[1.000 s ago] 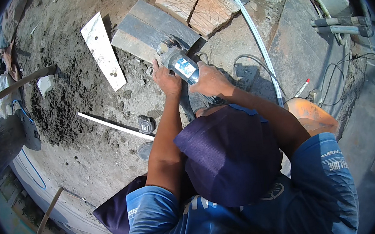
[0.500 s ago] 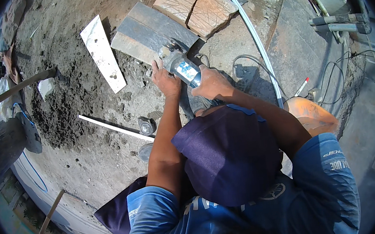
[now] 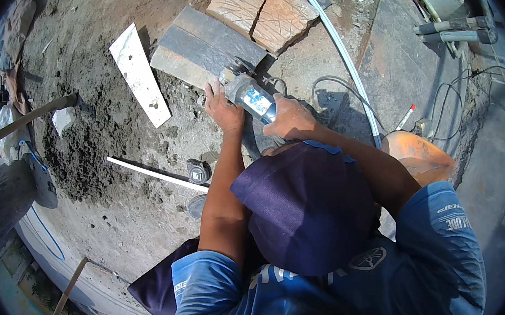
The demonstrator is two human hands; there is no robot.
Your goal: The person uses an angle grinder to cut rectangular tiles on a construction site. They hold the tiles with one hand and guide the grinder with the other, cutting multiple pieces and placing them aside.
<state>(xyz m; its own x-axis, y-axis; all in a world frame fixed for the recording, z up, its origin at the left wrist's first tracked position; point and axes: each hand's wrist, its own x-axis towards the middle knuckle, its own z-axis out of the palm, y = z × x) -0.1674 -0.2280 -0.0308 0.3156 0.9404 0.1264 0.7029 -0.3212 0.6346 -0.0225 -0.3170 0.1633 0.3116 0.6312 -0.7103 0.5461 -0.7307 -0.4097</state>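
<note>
My right hand (image 3: 290,116) wraps round the rear body of an angle grinder (image 3: 255,100). My left hand (image 3: 223,108) is closed at the grinder's front, its fingertips beside the gear head and the near edge of a tile. The grinder's disc (image 3: 238,67) stands over the near right part of this grey, plank-patterned tile (image 3: 200,40), which lies on the ground. Whether the disc touches the tile cannot be made out. My bent knee in purple cloth (image 3: 304,207) hides the ground below my hands.
White marbled tile strip (image 3: 140,77) and thin white strip (image 3: 156,174) lie left, near a tape measure (image 3: 197,171). Loose grey mortar (image 3: 88,144) spreads beyond. Broken reddish slabs (image 3: 268,11) lie at the far side. A pale blue pipe (image 3: 339,44), cable (image 3: 444,106) and orange container (image 3: 418,152) are right.
The grinder and my right hand have shifted slightly right and toward me. My left hand stays at nearly the same spot, and the tile has barely moved.
</note>
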